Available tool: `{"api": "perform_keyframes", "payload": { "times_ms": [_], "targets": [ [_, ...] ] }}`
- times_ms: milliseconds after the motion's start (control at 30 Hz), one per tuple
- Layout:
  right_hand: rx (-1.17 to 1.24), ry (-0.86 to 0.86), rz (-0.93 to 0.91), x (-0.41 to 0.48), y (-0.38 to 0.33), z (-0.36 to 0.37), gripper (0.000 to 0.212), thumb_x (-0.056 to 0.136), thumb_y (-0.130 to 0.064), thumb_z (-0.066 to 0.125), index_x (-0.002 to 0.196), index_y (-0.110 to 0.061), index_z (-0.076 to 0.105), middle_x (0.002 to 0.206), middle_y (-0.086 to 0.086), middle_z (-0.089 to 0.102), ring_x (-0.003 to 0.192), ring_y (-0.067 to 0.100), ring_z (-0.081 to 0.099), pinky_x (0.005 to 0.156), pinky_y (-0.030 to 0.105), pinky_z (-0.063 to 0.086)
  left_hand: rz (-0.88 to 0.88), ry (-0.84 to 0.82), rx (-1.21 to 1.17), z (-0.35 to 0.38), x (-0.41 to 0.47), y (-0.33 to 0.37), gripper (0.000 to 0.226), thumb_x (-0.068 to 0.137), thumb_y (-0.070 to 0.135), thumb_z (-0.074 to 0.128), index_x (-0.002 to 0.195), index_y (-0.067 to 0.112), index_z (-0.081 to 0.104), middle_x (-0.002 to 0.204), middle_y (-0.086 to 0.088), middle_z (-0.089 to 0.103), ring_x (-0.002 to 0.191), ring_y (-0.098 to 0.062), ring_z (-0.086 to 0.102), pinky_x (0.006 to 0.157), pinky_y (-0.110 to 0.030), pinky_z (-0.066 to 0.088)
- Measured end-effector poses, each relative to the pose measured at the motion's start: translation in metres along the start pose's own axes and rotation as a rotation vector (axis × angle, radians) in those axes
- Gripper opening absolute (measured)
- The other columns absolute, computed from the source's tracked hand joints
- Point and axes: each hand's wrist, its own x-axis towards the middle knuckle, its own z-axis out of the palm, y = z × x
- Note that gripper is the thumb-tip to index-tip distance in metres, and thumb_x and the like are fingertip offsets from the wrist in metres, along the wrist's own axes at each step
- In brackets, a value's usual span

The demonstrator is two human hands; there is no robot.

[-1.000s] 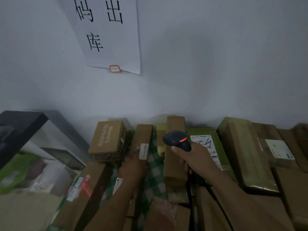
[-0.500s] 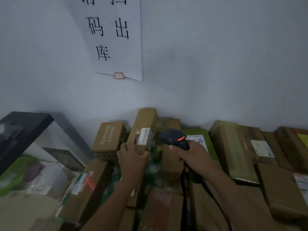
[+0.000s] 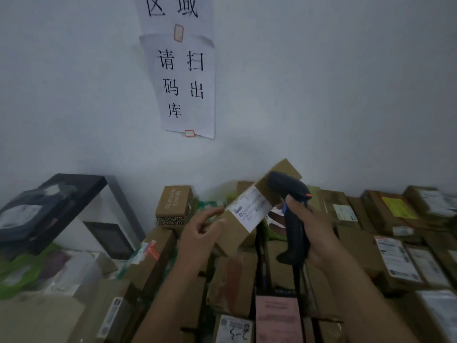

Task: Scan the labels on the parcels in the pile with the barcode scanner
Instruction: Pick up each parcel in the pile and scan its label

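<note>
Along the wall point(image 3: 321, 95), the pile point(image 3: 358, 243) looks mostly unscanned; my left hand point(image 3: 197, 233) clamps one parcel point(image 3: 235, 237), my right hand point(image 3: 319, 233) the scanner point(image 3: 294, 224).

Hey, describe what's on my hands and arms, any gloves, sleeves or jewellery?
Left hand and right hand are ungloved, and no sleeve shows anywhere up to the picture's edge. No watch, bracelet or ring shows, though the light is dim.

Lifted parcel point(image 3: 249, 214) left of scanner point(image 3: 293, 219), above pile point(image 3: 358, 243).
</note>
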Motion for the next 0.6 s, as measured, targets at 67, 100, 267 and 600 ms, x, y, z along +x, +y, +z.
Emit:
{"api": "perform_keyframes", "payload": {
  "times_ms": [67, 100, 267, 600],
  "targets": [
    [0.074, -0.005, 0.015, -0.022, 0.001, 0.002, 0.018, 0.088, -0.030, 0.063, 0.094, -0.013, 0.066, 0.077, 0.002, 0.074, 0.064, 0.012, 0.072, 0.053, 0.023, 0.056, 0.062, -0.127, 0.085, -0.001, -0.013, 0.009, 0.054, 0.059, 0.060, 0.069, 0.112, 0.046, 0.063, 0.118, 0.014, 0.063, 0.102, -0.007, 0.065, 0.070, -0.022, 0.056],
    [0.111, 0.002, 0.013, -0.031, 0.003, 0.001, 0.017, 0.090, -0.028, 0.062, 0.097, -0.014, 0.066, 0.076, 0.001, 0.073, 0.060, 0.011, 0.071, 0.050, 0.021, 0.054, 0.076, -0.206, 0.090, -0.001, -0.020, 0.014, 0.064, 0.056, 0.057, 0.073, 0.117, 0.046, 0.059, 0.117, 0.020, 0.063, 0.101, -0.004, 0.066, 0.073, -0.022, 0.057],
    [0.117, -0.010, -0.035, -0.064, 0.000, 0.000, 0.045, 0.073, -0.035, 0.066, 0.114, -0.017, 0.063, 0.096, 0.004, 0.072, 0.076, 0.015, 0.072, 0.053, 0.023, 0.055, 0.151, -0.328, 0.279, -0.003, -0.038, 0.029, 0.093, 0.059, 0.048, 0.081, 0.143, 0.045, 0.039, 0.128, 0.024, 0.053, 0.111, -0.003, 0.061, 0.087, -0.030, 0.057],
    [-0.575, -0.060, -0.101, -0.111, -0.007, -0.021, 0.029, 0.090, -0.033, 0.067, 0.096, -0.005, 0.063, 0.073, 0.014, 0.070, 0.046, 0.019, 0.056, 0.047, 0.029, 0.047, 0.238, 0.069, 0.856, -0.038, -0.048, 0.013, 0.109, 0.068, 0.039, 0.085, 0.153, 0.019, 0.019, 0.150, -0.003, 0.027, 0.135, -0.022, 0.035, 0.108, -0.040, 0.042]
  ]
}}
